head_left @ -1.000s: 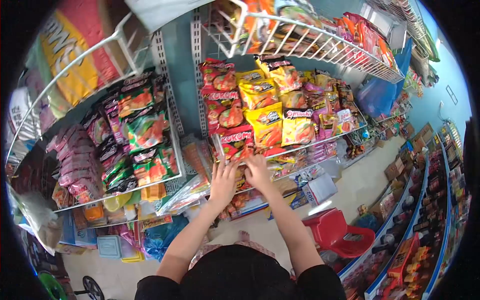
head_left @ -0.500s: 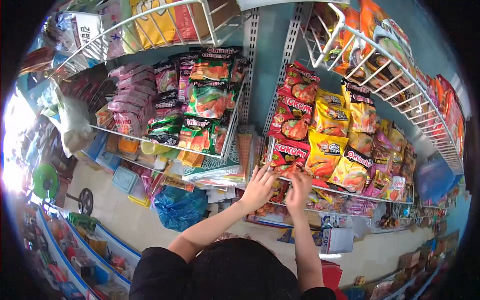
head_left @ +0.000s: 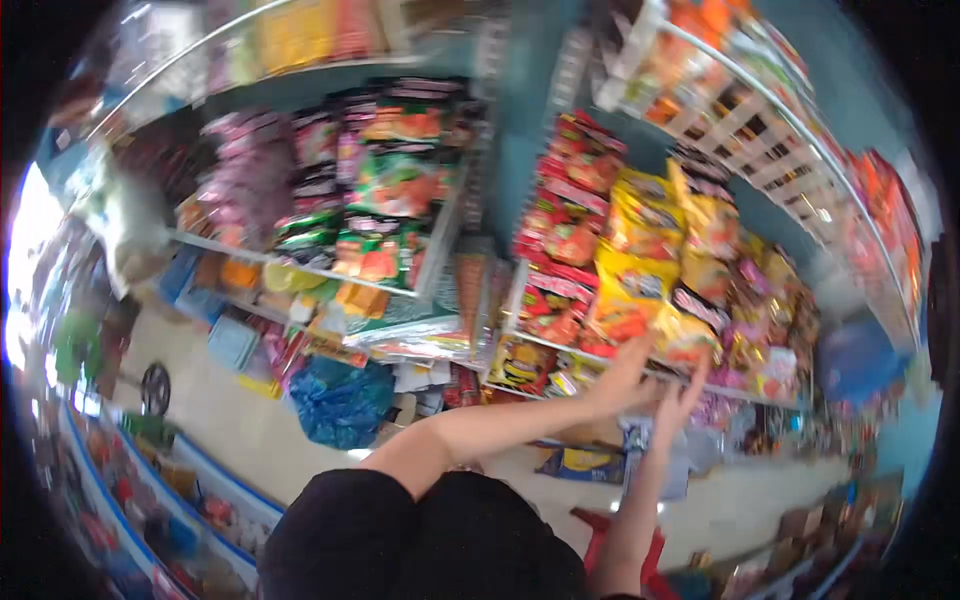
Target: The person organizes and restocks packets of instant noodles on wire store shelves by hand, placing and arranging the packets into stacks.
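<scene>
My left hand (head_left: 627, 380) reaches up to the front edge of the right-hand wire shelf, fingers stretched out at the lower edge of a yellow-and-white noodle packet (head_left: 688, 330). Beside it, my right hand (head_left: 680, 402) has its fingers pointing up along the same packet's lower right side. Motion blur hides whether either hand presses on it. Just left stand yellow noodle packets (head_left: 630, 290) and red Kokomi noodle packets (head_left: 556, 300), stacked in leaning rows.
Green noodle packets (head_left: 385, 250) fill the left shelf. Overhead at right hangs a white wire rack (head_left: 800, 170). A blue plastic bag (head_left: 342, 398) lies below, and a red stool (head_left: 650, 560) stands near my right arm. Shelving with blue edges (head_left: 225, 490) lines the lower left.
Both hands have moved right along the shelf edge, from below the red Kokomi packets to the yellow-and-white packet. The camera view has shifted slightly and blurred.
</scene>
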Motion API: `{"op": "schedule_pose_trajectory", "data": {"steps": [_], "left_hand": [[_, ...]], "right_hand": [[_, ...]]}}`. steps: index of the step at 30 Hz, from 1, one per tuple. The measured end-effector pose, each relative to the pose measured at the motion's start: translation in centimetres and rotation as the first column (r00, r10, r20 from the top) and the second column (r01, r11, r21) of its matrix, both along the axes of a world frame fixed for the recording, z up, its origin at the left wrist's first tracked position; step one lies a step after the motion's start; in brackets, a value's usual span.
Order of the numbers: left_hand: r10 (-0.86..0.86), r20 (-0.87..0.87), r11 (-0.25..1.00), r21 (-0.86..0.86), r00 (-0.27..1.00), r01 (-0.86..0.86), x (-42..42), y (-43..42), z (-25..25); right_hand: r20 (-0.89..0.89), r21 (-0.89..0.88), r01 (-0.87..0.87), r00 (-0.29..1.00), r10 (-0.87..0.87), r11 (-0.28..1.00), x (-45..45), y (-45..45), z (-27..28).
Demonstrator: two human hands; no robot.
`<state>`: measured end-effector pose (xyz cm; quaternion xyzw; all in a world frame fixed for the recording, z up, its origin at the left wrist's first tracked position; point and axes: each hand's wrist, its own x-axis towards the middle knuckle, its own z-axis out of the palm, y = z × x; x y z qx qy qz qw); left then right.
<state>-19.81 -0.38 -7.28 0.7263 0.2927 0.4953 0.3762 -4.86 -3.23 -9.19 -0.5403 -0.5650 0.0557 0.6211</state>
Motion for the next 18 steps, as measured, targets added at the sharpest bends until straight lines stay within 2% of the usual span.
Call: {"op": "schedule_pose_trajectory", "data": {"steps": [1, 2, 3, 4, 5, 7, 9, 10, 12, 15, 16, 17, 18], "left_hand": [[0.061, 0.043, 0.994, 0.084, 0.997, -0.064, 0.6, -0.2, -0.8], [0.076, 0.063, 0.993, 0.089, 0.995, -0.081, 1.2, -0.1, -1.3], [0.044, 0.076, 0.999, 0.028, 0.996, -0.046, 0.9, 0.0, -0.7], [0.006, 0.068, 0.995, -0.103, 0.998, 0.001, 0.7, 0.5, -0.4], [0.016, 0.18, 0.996, -0.089, 0.984, 0.0, 0.6, 0.8, 0.0], [-0.088, 0.244, 0.966, -0.217, 0.966, 0.143, -0.1, 1.3, 0.5], [-0.107, 0.215, 0.969, -0.198, 0.971, 0.15, -2.2, 0.4, 3.0], [-0.089, 0.25, 0.981, -0.145, 0.964, 0.128, -3.2, -0.1, 4.0], [-0.098, 0.368, 0.976, -0.144, 0.925, 0.161, -5.2, -0.8, 4.4], [-0.015, 0.401, 0.98, -0.174, 0.916, 0.092, -11.3, -2.0, 6.1], [0.06, 0.295, 0.979, -0.205, 0.953, 0.002, -13.6, -1.5, 5.4], [0.062, 0.42, 0.983, -0.184, 0.905, 0.018, -15.9, -1.6, 6.2], [0.162, 0.252, 0.987, -0.058, 0.954, -0.153, -18.9, -1.4, 6.3]], "right_hand": [[0.065, -0.035, 0.046, 0.997, -0.044, 0.998, -0.5, -0.6, 0.7], [-0.03, -0.077, 0.056, 0.998, -0.059, 0.995, -0.9, -0.9, 0.5], [-0.055, -0.081, 0.075, 0.995, -0.08, 0.994, -1.7, -1.2, 1.4], [-0.134, -0.092, 0.091, 0.986, -0.103, 0.992, -2.8, -1.5, 2.9], [-0.09, -0.03, 0.061, 0.994, -0.063, 0.998, -2.7, -1.4, 3.4], [-0.097, 0.021, 0.063, 0.993, -0.061, 0.998, -3.5, -2.0, 4.6], [-0.093, 0.095, 0.051, 0.995, -0.043, 0.994, -5.4, -2.7, 6.5], [-0.095, 0.1, 0.063, 0.994, -0.054, 0.993, -6.6, -3.2, 7.4], [-0.18, 0.194, 0.021, 0.984, 0.014, 0.981, -9.5, -4.4, 8.7], [-0.117, 0.238, 0.065, 0.992, -0.038, 0.969, -15.3, -4.9, 10.4], [-0.161, 0.23, 0.025, 0.987, 0.013, 0.973, -17.4, -4.9, 10.5], [-0.245, 0.248, -0.035, 0.965, 0.097, 0.968, -19.9, -4.7, 10.7], [-0.316, 0.193, -0.073, 0.94, 0.132, 0.979, -22.0, -4.6, 10.1]]}}
